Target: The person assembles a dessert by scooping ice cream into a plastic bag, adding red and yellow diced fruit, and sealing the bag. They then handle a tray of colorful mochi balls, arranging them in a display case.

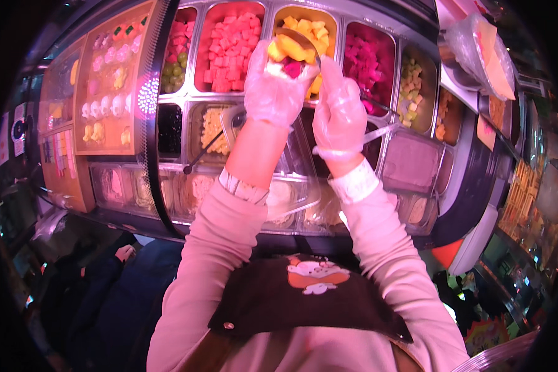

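Note:
In a clear plastic glove, my left hand is closed around a small container of food, whose walls are mostly hidden by the fingers. Yellow fruit chunks and a dark pink piece show at its top. My right hand, gloved too, grips a metal spoon whose bowl lies against the yellow chunks. Both hands are above the metal pan of yellow fruit cubes. Pink-red fruit cubes fill the pan to the left, magenta cubes the one to the right.
Pale green cubes, green grapes and a pan of yellowish bits stand around. A clear plastic lid lies under my forearms. A dark-handled utensil crosses the front pans. At left is a tray of small shaped sweets; a person stands at lower left.

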Tool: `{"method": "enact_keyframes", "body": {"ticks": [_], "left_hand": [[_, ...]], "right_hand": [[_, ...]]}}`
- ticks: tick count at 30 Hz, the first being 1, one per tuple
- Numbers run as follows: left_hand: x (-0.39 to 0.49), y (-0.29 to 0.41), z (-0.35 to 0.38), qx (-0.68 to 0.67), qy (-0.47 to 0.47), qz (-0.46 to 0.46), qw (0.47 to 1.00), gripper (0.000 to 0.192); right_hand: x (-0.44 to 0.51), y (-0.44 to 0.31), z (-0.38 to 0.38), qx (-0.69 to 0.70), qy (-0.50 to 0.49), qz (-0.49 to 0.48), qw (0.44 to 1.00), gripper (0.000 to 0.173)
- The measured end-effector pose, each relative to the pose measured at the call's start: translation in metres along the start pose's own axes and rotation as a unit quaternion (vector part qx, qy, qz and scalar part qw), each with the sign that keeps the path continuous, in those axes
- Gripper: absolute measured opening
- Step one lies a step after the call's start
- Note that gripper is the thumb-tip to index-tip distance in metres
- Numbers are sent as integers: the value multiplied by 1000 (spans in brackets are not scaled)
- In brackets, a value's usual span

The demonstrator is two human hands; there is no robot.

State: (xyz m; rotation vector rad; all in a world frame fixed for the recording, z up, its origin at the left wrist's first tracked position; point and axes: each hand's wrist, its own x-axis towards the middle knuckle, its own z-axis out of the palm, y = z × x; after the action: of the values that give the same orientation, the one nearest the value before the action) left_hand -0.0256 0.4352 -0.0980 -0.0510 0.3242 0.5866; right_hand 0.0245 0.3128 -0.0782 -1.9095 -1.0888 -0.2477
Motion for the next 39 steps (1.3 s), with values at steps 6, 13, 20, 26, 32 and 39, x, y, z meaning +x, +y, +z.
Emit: {"method": "enact_keyframes", "body": {"ticks": [6,13,20,26,32,39], "left_hand": [[12,-18,11,-23,8,23,999,49],[13,-8,14,-9,19,15,1000,42],[-5,14,-1,19,60,21,998,32],[-20,33,-12,50,19,-44,998,31],[-40,38,-14,96,70,-80,990,39],[-64,42,-15,210,41,7,977,36]], "right_hand": [[10,16,-4,-137,-56,-51,988,53],[17,21,-12,-13,40,-91,995,53],[42,60,7,-176,-236,128,947,29],[58,32,7,16,-187,-114,976,66],[64,2,30,15,-387,-212,897,103],[28,3,49,115,-334,-194,915,105]]}}
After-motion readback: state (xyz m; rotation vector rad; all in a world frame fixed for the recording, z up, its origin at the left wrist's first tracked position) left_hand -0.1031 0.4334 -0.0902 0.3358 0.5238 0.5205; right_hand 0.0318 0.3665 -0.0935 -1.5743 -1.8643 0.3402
